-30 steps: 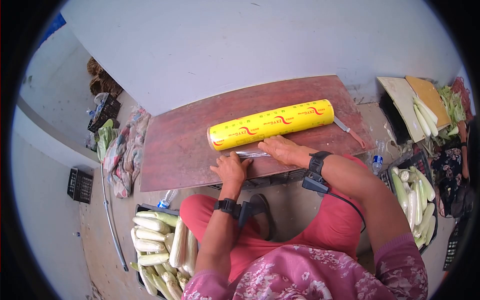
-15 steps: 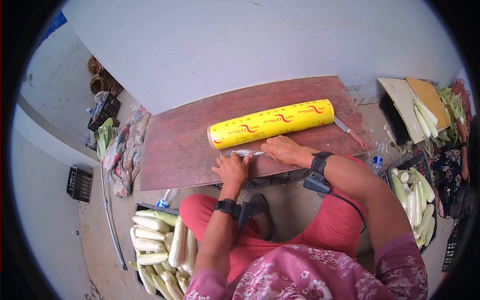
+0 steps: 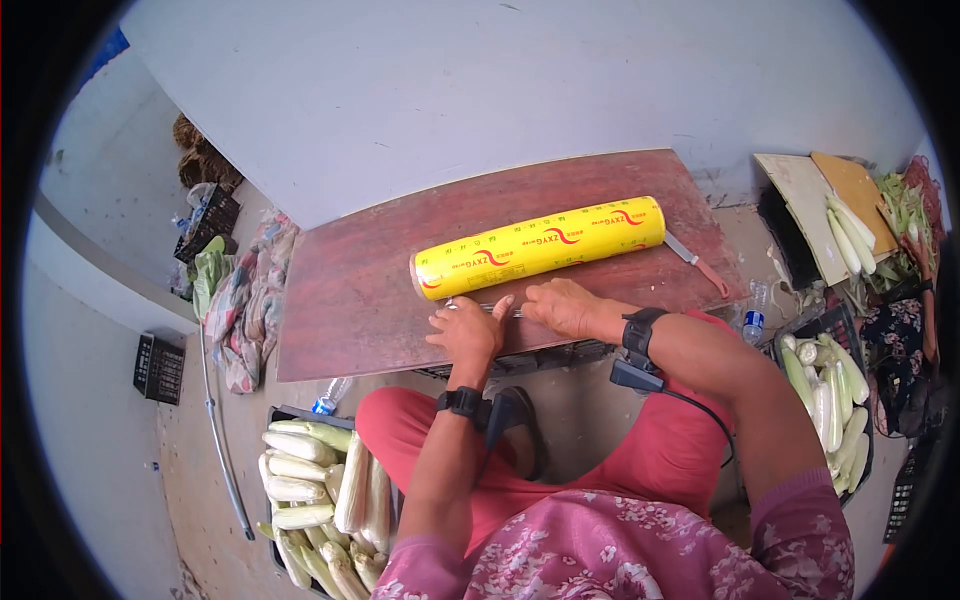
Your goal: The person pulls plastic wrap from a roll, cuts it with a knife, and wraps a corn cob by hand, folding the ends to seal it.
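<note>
A yellow printed roll of cling film (image 3: 540, 247) lies slantwise on the reddish-brown board (image 3: 350, 300). Just in front of it, a narrow strip of clear plastic film (image 3: 487, 308) lies between my hands, mostly covered by them. My left hand (image 3: 468, 328) rests palm down over the strip's left part, fingers spread and thumb pointing away from them. On the strip's right end, the fingers of my right hand (image 3: 562, 308) are bent together; their tips are partly hidden. A knife with a reddish handle (image 3: 712, 279) lies to the right of the roll.
Crates of long pale green vegetables stand at left (image 3: 305, 480) and right (image 3: 830, 390). Plastic bottles lie by the board's left (image 3: 331, 396) and right (image 3: 756, 312) sides. A metal pole (image 3: 222, 440) leans at left near bundled cloth (image 3: 248, 320). A white wall (image 3: 520, 90) rises behind the board.
My left hand has shifted slightly up and right, its thumb now stretched out nearer my right hand. Less of the clear film shows between them. The roll has barely moved.
</note>
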Action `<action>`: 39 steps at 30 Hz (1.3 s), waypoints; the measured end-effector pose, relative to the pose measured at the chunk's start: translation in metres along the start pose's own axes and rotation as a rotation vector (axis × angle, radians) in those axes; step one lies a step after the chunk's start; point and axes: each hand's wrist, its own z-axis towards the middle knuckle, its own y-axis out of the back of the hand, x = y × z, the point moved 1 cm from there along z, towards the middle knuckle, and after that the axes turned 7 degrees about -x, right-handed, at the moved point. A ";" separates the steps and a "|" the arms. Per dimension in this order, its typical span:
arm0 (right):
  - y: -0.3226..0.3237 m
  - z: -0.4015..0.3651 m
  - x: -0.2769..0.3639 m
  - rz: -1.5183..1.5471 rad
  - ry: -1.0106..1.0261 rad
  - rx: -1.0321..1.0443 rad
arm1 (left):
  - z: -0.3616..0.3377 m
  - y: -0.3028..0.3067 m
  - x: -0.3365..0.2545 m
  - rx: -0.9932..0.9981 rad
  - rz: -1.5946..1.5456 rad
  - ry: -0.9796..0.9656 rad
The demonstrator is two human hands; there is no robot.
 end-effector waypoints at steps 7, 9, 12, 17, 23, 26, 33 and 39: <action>-0.002 -0.008 0.007 0.014 0.045 0.133 | -0.003 -0.004 -0.004 0.013 0.013 0.012; -0.001 -0.013 0.014 0.073 0.044 0.213 | -0.003 -0.005 -0.005 0.020 0.021 0.015; -0.001 -0.016 0.012 0.104 -0.014 0.190 | -0.005 -0.011 -0.006 0.011 0.049 0.003; 0.013 -0.012 0.014 0.176 -0.173 0.327 | -0.007 -0.015 -0.004 -0.003 0.070 0.001; 0.014 -0.015 -0.012 0.060 -0.255 0.164 | -0.007 -0.009 -0.003 0.014 0.050 -0.005; 0.016 -0.012 -0.009 0.034 -0.288 0.153 | -0.008 -0.010 -0.003 0.010 0.049 -0.010; 0.006 -0.004 -0.003 -0.066 -0.234 0.214 | -0.008 -0.011 -0.002 0.012 0.032 -0.013; -0.001 0.001 -0.003 -0.109 -0.148 0.192 | -0.007 -0.015 -0.001 -0.030 0.012 -0.002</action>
